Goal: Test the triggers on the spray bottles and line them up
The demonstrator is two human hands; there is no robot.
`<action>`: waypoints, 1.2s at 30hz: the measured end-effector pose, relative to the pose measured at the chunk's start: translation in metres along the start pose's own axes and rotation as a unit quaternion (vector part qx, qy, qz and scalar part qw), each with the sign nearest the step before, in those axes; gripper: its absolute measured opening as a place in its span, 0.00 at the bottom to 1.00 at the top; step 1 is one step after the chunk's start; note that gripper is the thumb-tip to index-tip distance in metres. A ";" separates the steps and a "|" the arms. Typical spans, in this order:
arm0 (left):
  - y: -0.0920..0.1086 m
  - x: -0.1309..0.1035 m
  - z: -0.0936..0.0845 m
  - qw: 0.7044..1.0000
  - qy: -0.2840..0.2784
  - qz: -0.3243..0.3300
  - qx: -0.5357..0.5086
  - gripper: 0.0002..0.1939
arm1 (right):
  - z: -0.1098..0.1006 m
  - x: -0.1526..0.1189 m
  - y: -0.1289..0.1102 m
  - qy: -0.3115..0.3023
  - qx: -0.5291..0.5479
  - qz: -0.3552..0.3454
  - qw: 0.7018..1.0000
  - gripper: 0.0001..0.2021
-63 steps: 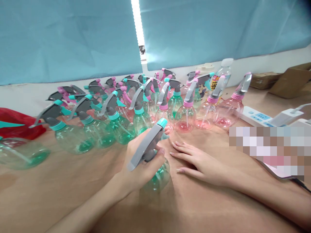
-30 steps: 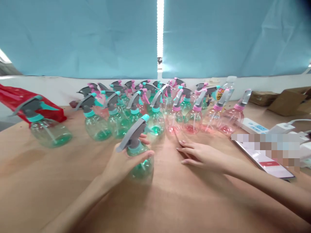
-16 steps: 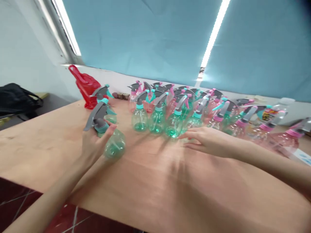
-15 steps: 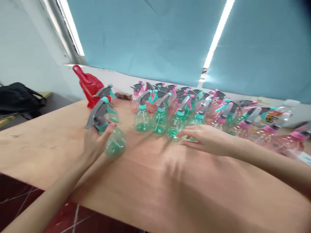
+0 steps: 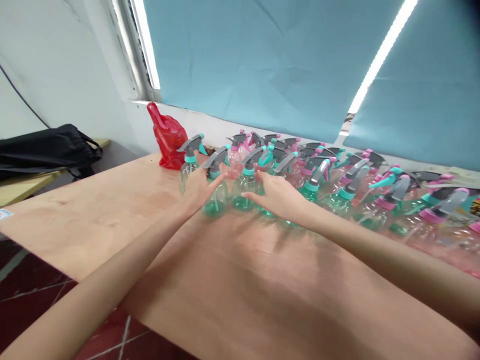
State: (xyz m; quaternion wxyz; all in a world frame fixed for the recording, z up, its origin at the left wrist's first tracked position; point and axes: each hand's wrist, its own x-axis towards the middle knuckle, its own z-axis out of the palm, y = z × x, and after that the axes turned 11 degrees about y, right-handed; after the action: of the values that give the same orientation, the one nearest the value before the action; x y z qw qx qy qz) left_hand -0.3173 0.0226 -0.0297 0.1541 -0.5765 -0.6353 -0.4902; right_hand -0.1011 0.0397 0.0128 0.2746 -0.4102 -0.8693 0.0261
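Note:
Around the upper part of a green-tinted spray bottle (image 5: pixel 216 201) with a grey trigger head is my left hand (image 5: pixel 197 192), its thumb across the bottle's shoulder. This bottle stands on the table at the left end of the front row. My right hand (image 5: pixel 277 194) is open, thumb and fingers apart, at the right side of the neighbouring green spray bottle (image 5: pixel 240 192). Its thumb tip overlaps that bottle's body; whether it presses on it I cannot tell. Another clear spray bottle (image 5: pixel 190 159) with a turquoise collar stands behind my left hand, partly hidden.
Several pink and green spray bottles (image 5: pixel 386 202) crowd the back and right of the wooden table (image 5: pixel 240 280). A red plastic bag (image 5: pixel 170 142) sits at the back left. Beyond the table's left edge, a black bag (image 5: pixel 48 147) lies on a wooden surface.
My left hand has brought its spray bottle rightward to the left end of the row. My right hand has shifted left along the row and opened wider. The view has turned left.

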 end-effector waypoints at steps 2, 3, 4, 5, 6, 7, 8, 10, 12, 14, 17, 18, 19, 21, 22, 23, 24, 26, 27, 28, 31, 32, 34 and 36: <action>0.000 0.003 0.003 1.000 0.000 0.006 0.012 0.19 | 0.000 0.003 0.000 -0.021 0.005 0.024 0.999 0.31; -0.001 0.005 0.005 1.000 0.000 0.007 0.019 0.19 | 0.000 0.005 0.001 -0.033 0.012 0.040 0.999 0.32; -0.001 0.007 0.006 1.000 -0.002 0.006 0.025 0.19 | 0.000 0.007 0.001 -0.046 0.024 0.059 0.997 0.32; -0.001 0.008 0.008 0.999 -0.004 0.005 0.032 0.19 | 0.001 0.010 0.002 -0.060 0.040 0.079 0.994 0.33; -0.001 0.010 0.010 0.999 -0.006 0.004 0.037 0.19 | 0.002 0.013 0.003 -0.071 0.061 0.097 0.991 0.33; -0.001 0.013 0.011 0.999 -0.008 0.004 0.041 0.20 | 0.004 0.017 0.004 -0.080 0.083 0.113 0.987 0.33; -0.001 0.015 0.013 0.999 -0.010 0.005 0.043 0.20 | 0.005 0.020 0.006 -0.086 0.104 0.128 0.983 0.32; -0.001 0.021 0.017 0.999 -0.015 0.010 0.043 0.20 | 0.009 0.027 0.009 -0.098 0.133 0.148 0.975 0.29; -0.001 0.027 0.021 0.999 -0.017 0.016 0.040 0.20 | 0.013 0.031 0.012 -0.112 0.146 0.159 0.970 0.27; -0.003 0.031 0.024 0.999 -0.014 0.020 0.037 0.19 | 0.016 0.033 0.013 -0.121 0.162 0.163 0.966 0.28; -0.004 0.032 0.025 0.999 -0.003 0.019 0.036 0.18 | 0.020 0.034 0.014 -0.105 0.194 0.169 0.961 0.37; -0.005 0.032 0.025 0.999 0.000 0.018 0.035 0.18 | 0.021 0.033 0.014 -0.098 0.200 0.172 0.960 0.40; -0.005 0.031 0.025 0.999 0.002 0.018 0.034 0.18 | 0.022 0.033 0.013 -0.093 0.202 0.174 0.959 0.43; -0.005 0.031 0.026 0.999 0.003 0.018 0.032 0.18 | 0.025 0.034 0.013 -0.089 0.201 0.180 0.959 0.46; -0.005 0.031 0.027 0.999 0.002 0.018 0.030 0.18 | 0.027 0.035 0.013 -0.089 0.201 0.184 0.958 0.46; -0.004 0.031 0.028 0.999 0.001 0.019 0.027 0.18 | 0.028 0.036 0.013 -0.089 0.202 0.188 0.957 0.47; -0.004 0.031 0.029 1.000 0.000 0.020 0.024 0.18 | 0.030 0.037 0.013 -0.088 0.206 0.192 0.955 0.47; -0.003 0.032 0.031 1.000 -0.004 0.021 0.020 0.18 | 0.032 0.039 0.014 -0.088 0.220 0.199 0.951 0.45; -0.002 0.033 0.031 1.000 -0.007 0.021 0.018 0.18 | 0.033 0.041 0.014 -0.089 0.226 0.201 0.949 0.44; -0.002 0.033 0.032 1.000 -0.009 0.020 0.017 0.19 | 0.034 0.041 0.013 -0.091 0.229 0.201 0.948 0.43; -0.003 0.033 0.031 1.000 -0.010 0.015 0.017 0.19 | 0.035 0.042 0.011 -0.096 0.218 0.201 0.950 0.40; -0.004 0.033 0.031 1.000 -0.009 0.013 0.017 0.19 | 0.035 0.041 0.010 -0.095 0.214 0.201 0.951 0.39; -0.006 0.032 0.030 1.000 -0.005 0.008 0.020 0.20 | 0.035 0.040 0.007 -0.091 0.208 0.201 0.953 0.38; -0.008 0.031 0.029 1.000 0.000 0.002 0.024 0.21 | 0.034 0.038 0.005 -0.089 0.209 0.197 0.954 0.37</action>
State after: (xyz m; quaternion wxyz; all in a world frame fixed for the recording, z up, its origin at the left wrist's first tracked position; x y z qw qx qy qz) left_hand -0.3230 0.0653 -0.0234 0.1688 -0.5741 -0.6456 -0.4744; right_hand -0.1341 0.0773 -0.0002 0.2652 -0.5023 -0.7674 0.2974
